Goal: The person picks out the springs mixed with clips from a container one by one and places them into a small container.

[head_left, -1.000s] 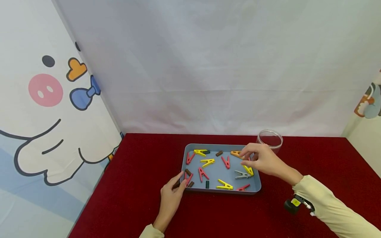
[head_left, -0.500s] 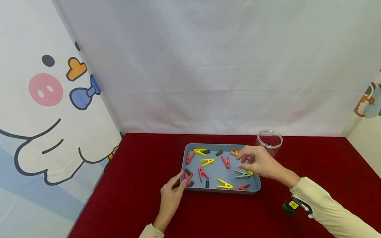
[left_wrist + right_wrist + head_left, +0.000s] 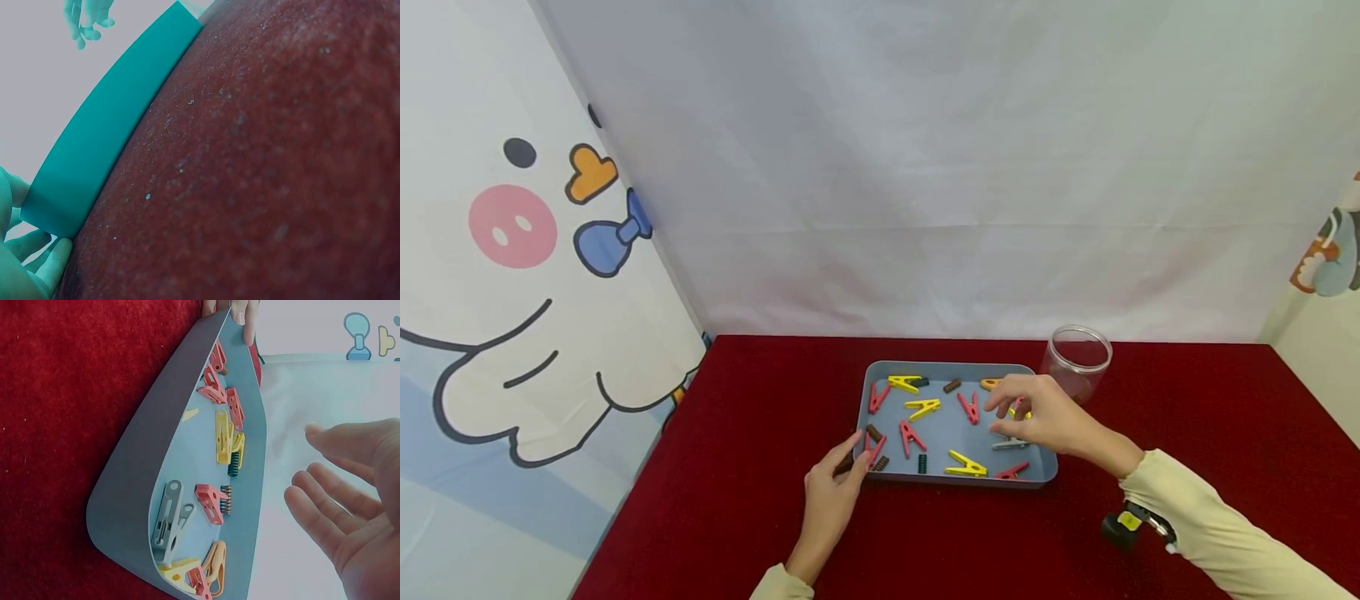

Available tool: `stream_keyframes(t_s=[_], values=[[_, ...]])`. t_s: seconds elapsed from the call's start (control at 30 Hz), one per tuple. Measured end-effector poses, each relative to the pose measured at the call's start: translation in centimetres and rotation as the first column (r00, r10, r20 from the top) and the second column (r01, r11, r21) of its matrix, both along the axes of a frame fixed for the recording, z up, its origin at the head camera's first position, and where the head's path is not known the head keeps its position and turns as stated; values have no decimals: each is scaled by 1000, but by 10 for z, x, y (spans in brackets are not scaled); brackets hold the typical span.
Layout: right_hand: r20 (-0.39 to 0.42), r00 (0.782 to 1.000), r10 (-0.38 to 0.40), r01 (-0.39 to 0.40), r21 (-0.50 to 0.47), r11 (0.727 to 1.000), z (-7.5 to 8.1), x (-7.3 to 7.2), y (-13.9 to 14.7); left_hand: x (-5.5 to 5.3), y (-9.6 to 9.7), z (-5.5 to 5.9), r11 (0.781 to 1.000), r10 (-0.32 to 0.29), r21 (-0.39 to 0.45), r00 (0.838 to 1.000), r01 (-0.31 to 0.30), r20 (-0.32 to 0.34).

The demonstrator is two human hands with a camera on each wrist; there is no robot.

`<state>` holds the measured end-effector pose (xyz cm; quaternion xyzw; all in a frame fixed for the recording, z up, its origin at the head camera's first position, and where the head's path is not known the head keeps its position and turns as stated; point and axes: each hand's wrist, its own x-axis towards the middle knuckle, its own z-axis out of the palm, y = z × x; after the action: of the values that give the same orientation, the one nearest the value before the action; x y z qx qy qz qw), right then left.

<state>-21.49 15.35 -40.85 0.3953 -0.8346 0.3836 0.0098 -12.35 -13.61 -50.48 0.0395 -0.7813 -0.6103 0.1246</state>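
Note:
A shallow blue-grey tray (image 3: 940,479) holds several red, yellow, orange and grey plastic clothespins, with small dark coil springs among them. My left hand (image 3: 831,492) grips its near left corner between thumb and fingers. Above the tray's right part hovers my right hand (image 3: 1041,412), fingers lightly bent. Thumb and fingertips are apart with nothing between them in the right wrist view. Nearest below is a grey clothespin (image 3: 170,519), partly covered by the hand in the head view. A yellow clothespin (image 3: 178,573) and an orange clothespin (image 3: 215,569) lie close to it.
A clear round jar (image 3: 1084,379) stands behind the tray's far right corner, beyond the right hand. Dark red cloth (image 3: 760,417) covers the table. A white curtain (image 3: 880,208) hangs along the back edge.
My right hand has moved left and slightly toward me over the tray, uncovering more of the jar and covering part of the grey clothespin. The left hand and tray stay put.

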Motion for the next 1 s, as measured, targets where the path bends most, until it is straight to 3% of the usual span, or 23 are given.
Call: stream_keyframes(t_s=[0.2,0.33,0.47,0.63,0.77,1.0], values=[[6,999,32,-32,-6,999,-4,0,-7,5,0,12,1000,-7,20,999,6,38],[18,999,35,-35,-5,999,-5,1,-9,10,3,27,999,-24,27,1000,24,13],[37,998,48,-48,-12,999,-6,3,-11,12,6,31,999,-30,11,999,30,-16],[36,998,60,-59,-22,998,-9,4,-15,7,4,22,1000,-21,11,1000,21,-6],[43,998,53,-52,-24,998,-12,4,-19,0,1,4,1000,-2,-4,1000,1,-26],[52,997,58,-56,-36,998,-19,6,-23,0,0,-1,1000,7,-23,999,-8,-41]])
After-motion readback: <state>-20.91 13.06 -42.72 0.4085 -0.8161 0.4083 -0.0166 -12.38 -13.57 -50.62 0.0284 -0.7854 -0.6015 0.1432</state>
